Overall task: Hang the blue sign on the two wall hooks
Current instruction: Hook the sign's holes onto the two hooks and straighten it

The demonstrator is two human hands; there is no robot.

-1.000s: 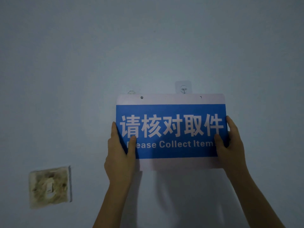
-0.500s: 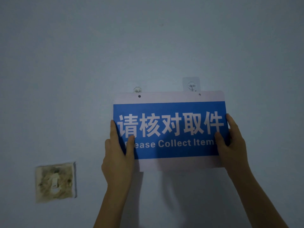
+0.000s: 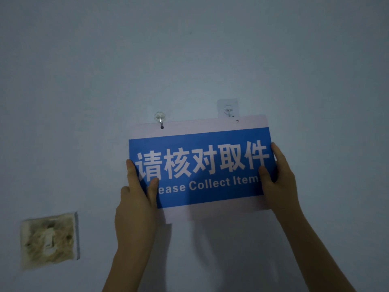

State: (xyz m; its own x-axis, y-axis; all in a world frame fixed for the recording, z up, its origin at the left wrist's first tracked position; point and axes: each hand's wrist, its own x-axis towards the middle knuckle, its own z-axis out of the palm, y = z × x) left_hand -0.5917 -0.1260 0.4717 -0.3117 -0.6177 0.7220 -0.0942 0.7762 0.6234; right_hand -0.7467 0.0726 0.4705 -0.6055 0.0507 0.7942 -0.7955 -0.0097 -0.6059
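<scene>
I've got the blue sign [image 3: 200, 165] flat against the wall [image 3: 189, 60], tilted w/ its right end higher. My left hand [image 3: 134, 203] pinches the edge at 9 o'clock, thumb on the front, other fingers [image 3: 131, 171] along the side. My right hand [image 3: 277, 180] pinches the 3 o'clock edge the same way; both closed on the sign, nothing else held. The left hook [image 3: 160, 119] sits at 11 o'clock, its metal tip at the left hole [image 3: 162, 127], looks threaded or nearly; can't tell for sure. The right hook [image 3: 228, 109] at 1 o'clock is just left of the right hole [image 3: 237, 120], so not on yet.

Sign seems light, thin, stiff-ish board, prob. smooth, so it could slip. Best held at both side edges, approx. mid-height, keeping it flat while lining up holes.
</scene>
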